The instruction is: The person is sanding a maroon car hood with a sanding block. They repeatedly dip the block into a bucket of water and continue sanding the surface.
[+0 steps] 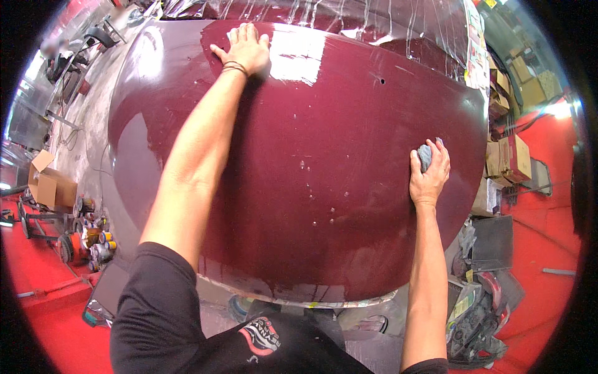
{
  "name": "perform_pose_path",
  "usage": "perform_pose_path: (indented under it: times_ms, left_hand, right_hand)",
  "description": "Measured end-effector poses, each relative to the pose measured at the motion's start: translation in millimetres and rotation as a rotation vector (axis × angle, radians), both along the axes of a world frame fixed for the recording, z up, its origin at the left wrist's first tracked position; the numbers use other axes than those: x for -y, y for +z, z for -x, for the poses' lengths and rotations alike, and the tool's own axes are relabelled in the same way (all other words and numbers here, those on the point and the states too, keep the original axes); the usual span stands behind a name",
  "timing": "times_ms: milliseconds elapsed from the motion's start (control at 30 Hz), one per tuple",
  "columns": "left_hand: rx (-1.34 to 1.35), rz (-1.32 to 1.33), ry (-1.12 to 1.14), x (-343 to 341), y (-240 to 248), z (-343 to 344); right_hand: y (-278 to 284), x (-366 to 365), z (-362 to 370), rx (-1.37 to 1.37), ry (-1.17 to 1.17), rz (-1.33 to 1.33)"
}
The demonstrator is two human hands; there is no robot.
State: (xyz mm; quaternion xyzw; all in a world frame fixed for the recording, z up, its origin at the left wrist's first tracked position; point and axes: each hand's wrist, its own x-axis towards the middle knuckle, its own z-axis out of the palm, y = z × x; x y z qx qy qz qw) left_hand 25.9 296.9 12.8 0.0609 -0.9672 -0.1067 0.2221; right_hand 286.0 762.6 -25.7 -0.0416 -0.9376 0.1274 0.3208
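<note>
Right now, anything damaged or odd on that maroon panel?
Small pale specks and droplets dot the glossy maroon car panel near its centre, and a tiny dark hole sits toward the far edge. The right hand presses a grey pad nearby.

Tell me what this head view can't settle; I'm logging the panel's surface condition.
- Grey pad: mostly hidden inside the right hand; kind unclear.
- Panel under the left hand: covered by the palm.
- Panel's far edge: behind plastic sheeting.
- Small specks: too small to identify.
</note>
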Motion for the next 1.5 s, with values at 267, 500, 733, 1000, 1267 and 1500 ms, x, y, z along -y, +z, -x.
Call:
perform_pose_path:
  times_ms: [267, 500, 733, 1000, 1267, 1500]
  left_hand:
    - [-0.013, 0.106, -0.693, -268, -27, -225]
    - [0.167, -0.075, 0.181, -42, -22, -186]
    - [0.072, 0.111, 0.154, -173, -67, -337]
    - [0.143, -0.151, 0.242, -141, -73, -406]
    - [0.079, -0.249, 0.404, -179, -98, -447]
    - [0.122, -0.313, 0.323, -219, -134, -564]
  right_hand:
    - [-2, -15, -5, -0.023, -0.012, -0.013]
    - [-4, 0, -3, -0.029, -0.026, 0.003]
    - [-9, -9, -4, -0.022, -0.029, -0.04]
    - [-5, -12, -8, 0.056, 0.03, -0.06]
    - [-17, -17, 3, 0.017, 0.011, -0.093]
    - [-21, -24, 9, 0.045, -0.005, -0.129]
